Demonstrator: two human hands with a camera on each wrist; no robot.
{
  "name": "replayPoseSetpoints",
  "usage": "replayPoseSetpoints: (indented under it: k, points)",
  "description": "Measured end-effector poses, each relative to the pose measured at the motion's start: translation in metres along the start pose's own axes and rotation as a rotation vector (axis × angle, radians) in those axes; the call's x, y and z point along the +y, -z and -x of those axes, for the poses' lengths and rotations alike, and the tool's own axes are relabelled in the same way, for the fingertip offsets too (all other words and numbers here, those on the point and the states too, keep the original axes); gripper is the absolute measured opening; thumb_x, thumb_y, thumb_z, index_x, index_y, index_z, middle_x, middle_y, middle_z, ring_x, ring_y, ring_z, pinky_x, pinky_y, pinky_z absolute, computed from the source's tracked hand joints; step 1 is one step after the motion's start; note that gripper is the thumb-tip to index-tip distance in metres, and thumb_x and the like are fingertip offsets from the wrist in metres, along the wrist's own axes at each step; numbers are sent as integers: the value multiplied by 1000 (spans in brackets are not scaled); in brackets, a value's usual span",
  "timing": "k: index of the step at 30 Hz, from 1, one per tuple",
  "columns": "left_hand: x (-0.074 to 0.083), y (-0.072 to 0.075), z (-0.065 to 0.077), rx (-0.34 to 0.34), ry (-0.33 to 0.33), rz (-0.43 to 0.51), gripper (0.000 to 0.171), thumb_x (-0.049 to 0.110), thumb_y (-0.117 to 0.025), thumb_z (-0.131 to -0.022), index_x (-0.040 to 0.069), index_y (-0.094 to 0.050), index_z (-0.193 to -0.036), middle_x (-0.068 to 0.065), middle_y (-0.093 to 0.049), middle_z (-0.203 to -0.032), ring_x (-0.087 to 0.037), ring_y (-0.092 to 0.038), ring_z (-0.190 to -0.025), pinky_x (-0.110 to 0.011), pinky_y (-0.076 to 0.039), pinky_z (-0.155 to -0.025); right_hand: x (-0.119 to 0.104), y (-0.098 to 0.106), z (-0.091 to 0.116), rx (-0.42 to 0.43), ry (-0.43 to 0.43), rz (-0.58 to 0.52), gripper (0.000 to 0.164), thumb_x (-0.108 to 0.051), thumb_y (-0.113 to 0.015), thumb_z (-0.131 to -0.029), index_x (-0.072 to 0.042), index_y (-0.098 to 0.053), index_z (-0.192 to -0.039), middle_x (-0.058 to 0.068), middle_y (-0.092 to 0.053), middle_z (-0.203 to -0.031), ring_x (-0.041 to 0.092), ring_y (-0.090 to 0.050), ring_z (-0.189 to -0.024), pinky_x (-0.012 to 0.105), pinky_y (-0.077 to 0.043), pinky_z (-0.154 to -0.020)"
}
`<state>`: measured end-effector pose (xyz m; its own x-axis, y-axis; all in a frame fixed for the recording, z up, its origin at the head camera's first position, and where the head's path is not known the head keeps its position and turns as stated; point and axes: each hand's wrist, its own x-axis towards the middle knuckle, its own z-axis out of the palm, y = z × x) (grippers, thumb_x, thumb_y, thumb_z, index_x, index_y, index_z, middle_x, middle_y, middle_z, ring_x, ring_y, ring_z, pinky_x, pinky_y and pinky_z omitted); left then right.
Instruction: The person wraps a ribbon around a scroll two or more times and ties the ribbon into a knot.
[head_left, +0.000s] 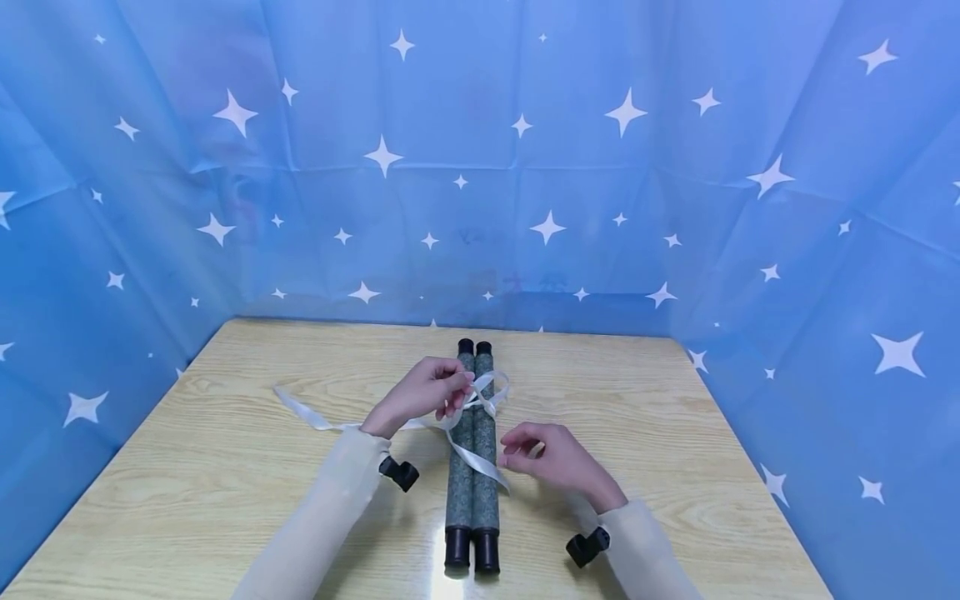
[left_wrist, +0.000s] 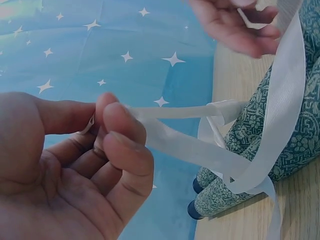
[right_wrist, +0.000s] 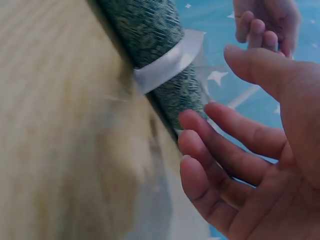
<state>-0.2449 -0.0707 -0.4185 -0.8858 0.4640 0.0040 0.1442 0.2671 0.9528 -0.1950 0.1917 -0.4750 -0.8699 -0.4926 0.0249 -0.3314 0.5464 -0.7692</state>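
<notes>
Head view: no brand, label or writing readable on anything. White ribbon [head_left: 480, 404] is wrapped and looped around two green patterned rolls [head_left: 472, 467], which lie side by side at the centre of the wooden table [head_left: 225, 467]. Left hand [head_left: 423, 392] pinches a ribbon strand between thumb and fingertips [left_wrist: 117, 117], just above the rolls. Right hand [head_left: 551, 458] sits just beside the rolls, fingers loosely curved and apart, holding nothing. Blue starred cloth [head_left: 480, 167] surrounds the table.
</notes>
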Motion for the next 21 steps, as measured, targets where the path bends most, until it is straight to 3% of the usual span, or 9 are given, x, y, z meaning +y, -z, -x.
replayPoseSetpoints:
  k: [8, 13, 21]
  points:
    - [2, 1, 1, -21, -4, -9, 37, 24, -50, -109, -8, -64, -99, -3, -59, -67, -16, -53, -53, -35, -43, -50, 2, -12, 8, -67, -16, -48, 24, -31, -80, -89, -13, -73, -102, -1, -72, -89, 11, -64, -79, 23, -52, -70]
    - [2, 2, 2, -13, 1, -20, 35, 24, -50, -110, -4, -66, -97, -3, -59, -68, -17, -54, -54, -30, -43, -49, 5, -17, 10, -94, -37, -110, 16, -25, -79, -91, -13, -73, -99, 0, -72, -87, 10, -63, -75, 22, -50, -66]
    - [4, 4, 3, -7, 24, -23, 38, 27, -51, -109, -6, -66, -100, -4, -59, -69, -18, -52, -55, -28, -42, -50, 9, -7, 20, -74, -65, -135, 14, -26, -80, -89, -14, -73, -88, 2, -67, -80, 6, -56, -66, 21, -47, -58]
